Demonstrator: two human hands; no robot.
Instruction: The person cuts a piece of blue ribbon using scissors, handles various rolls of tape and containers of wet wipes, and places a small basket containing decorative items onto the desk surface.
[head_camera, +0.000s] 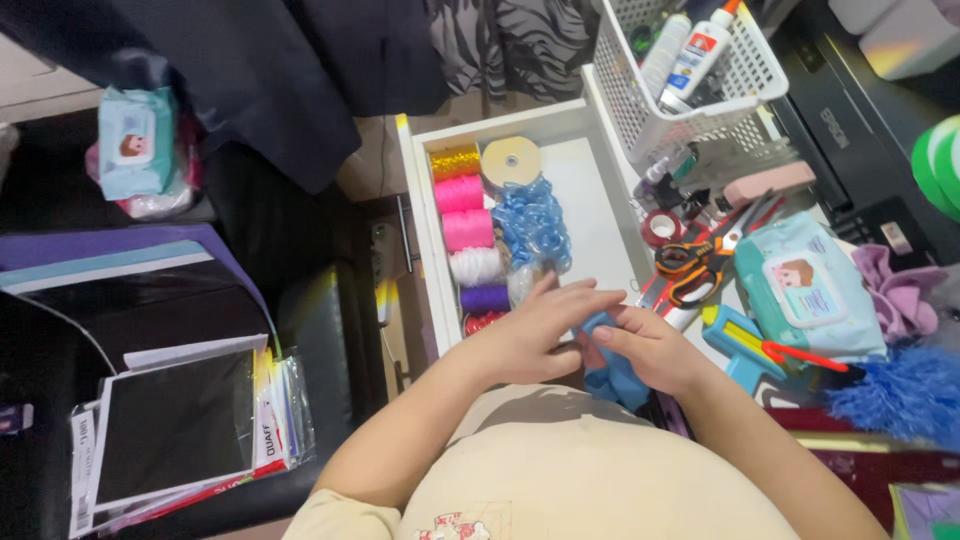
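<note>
White drawer, open over a cluttered worktop, holds ribbon spools. I see both hands at its front edge: left hand and right hand each grip clenched on blue ribbon.

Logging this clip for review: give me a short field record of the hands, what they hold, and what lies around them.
left hand: over the open drawer, fingers on the blue ribbon
right hand: gripping the blue ribbon
drawer: white, open, holding a row of ribbon spools and curled blue ribbon
right of drawer: orange-handled scissors, wet wipes pack
above: white basket with glue bottles
</note>
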